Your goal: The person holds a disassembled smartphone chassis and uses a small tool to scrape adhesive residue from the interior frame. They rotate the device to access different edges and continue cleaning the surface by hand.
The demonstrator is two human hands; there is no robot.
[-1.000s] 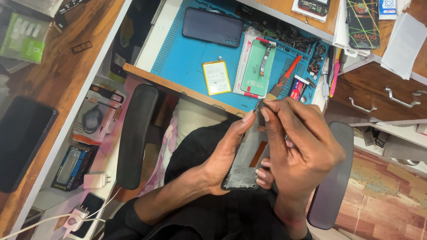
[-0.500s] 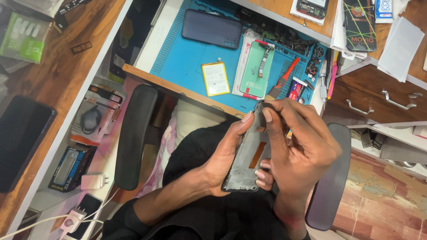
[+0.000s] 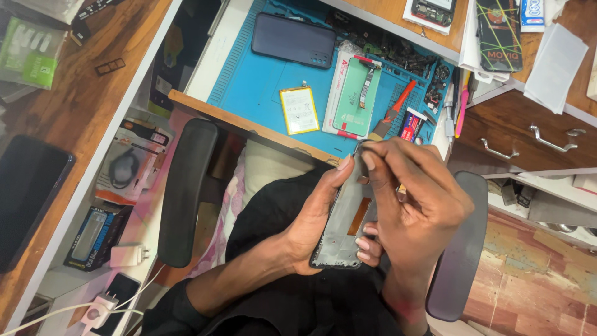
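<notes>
Left hand [image 3: 314,227] grips the phone frame [image 3: 346,231], right hand [image 3: 413,208] pinching its top; yellow-labelled battery [image 3: 299,110] beyond.

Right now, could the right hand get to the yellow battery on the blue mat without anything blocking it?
Probably yes. The yellow battery lies bare on the blue mat, with nothing on top. But the right hand is pinching at the phone frame that the left hand holds.
</notes>
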